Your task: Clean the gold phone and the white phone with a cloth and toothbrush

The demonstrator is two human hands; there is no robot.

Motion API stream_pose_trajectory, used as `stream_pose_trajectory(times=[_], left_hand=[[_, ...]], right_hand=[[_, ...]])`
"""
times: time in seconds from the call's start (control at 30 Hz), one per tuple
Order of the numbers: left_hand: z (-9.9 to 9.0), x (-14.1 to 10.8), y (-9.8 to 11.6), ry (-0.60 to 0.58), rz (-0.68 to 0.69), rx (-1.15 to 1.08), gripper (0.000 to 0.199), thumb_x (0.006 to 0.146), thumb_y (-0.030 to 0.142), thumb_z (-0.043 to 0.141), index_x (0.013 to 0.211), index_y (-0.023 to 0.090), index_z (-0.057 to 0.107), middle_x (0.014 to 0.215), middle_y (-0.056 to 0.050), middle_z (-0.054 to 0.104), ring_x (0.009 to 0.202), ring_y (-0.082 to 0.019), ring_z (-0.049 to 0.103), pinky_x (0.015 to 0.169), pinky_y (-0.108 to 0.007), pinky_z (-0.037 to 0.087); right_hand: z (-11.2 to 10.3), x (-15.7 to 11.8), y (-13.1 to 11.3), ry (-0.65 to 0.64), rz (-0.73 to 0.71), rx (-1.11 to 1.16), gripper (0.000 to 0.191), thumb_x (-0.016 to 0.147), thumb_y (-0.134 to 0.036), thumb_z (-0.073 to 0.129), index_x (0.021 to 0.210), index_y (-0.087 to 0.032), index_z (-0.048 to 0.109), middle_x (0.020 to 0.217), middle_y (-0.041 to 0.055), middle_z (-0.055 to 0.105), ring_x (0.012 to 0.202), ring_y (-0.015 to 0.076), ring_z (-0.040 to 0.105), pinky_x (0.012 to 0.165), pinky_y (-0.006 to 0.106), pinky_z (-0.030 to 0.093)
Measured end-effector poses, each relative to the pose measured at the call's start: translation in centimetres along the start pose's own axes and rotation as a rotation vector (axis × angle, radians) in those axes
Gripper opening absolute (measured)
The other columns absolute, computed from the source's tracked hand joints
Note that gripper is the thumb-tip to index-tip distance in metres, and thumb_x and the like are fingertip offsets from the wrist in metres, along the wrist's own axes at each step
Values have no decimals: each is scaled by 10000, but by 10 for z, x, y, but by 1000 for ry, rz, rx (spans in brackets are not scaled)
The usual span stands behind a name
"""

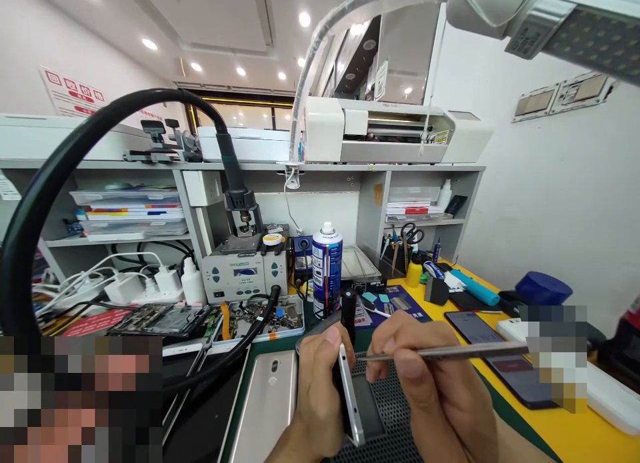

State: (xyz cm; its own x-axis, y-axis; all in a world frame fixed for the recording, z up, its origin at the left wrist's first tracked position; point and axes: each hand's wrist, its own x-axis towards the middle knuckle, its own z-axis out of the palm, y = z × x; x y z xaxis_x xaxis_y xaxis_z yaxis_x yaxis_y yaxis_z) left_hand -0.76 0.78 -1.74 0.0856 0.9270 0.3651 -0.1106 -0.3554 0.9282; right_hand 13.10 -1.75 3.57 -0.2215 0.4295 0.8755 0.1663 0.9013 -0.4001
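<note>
My left hand [320,383] is wrapped round a phone [351,399], which is tilted on edge so that its silver side frame faces up. In my right hand [435,383] a thin metal tool [465,350] is pinched between thumb and fingers. The tool's thin end points left, close to the phone's edge; whether it touches cannot be made out. Beneath both hands lies a dark perforated mat [400,416]. A gold phone back [265,403] lies face down to the left of my left hand.
A blue spray can [327,269] and a black cylinder [349,316] stand just behind my hands. A tray of small parts [295,319] and a grey hot-air station [245,276] are at the back left. Two dark phones [520,381] lie right. A black hose [150,99] arches over the left side.
</note>
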Motion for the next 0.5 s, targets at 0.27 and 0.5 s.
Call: stream_pose_trajectory(times=[0.27, 0.5], left_hand=[[0, -5, -6, 29, 85, 114, 512, 936, 568, 334, 556, 238, 428, 574, -40, 463, 616, -213, 425, 584, -328, 349], [-2, -5, -10, 29, 85, 124, 460, 918, 527, 387, 555, 248, 429, 571, -46, 489, 638, -231, 465, 605, -344, 373]], right_hand=[[7, -12, -8, 69, -21, -99, 136, 1024, -318, 413, 1026, -259, 536, 768, 45, 632, 672, 190, 634, 613, 326, 534], [14, -13, -5, 67, -53, -106, 150, 1026, -315, 396, 1001, -267, 535, 720, 32, 622, 613, 187, 621, 600, 332, 537]])
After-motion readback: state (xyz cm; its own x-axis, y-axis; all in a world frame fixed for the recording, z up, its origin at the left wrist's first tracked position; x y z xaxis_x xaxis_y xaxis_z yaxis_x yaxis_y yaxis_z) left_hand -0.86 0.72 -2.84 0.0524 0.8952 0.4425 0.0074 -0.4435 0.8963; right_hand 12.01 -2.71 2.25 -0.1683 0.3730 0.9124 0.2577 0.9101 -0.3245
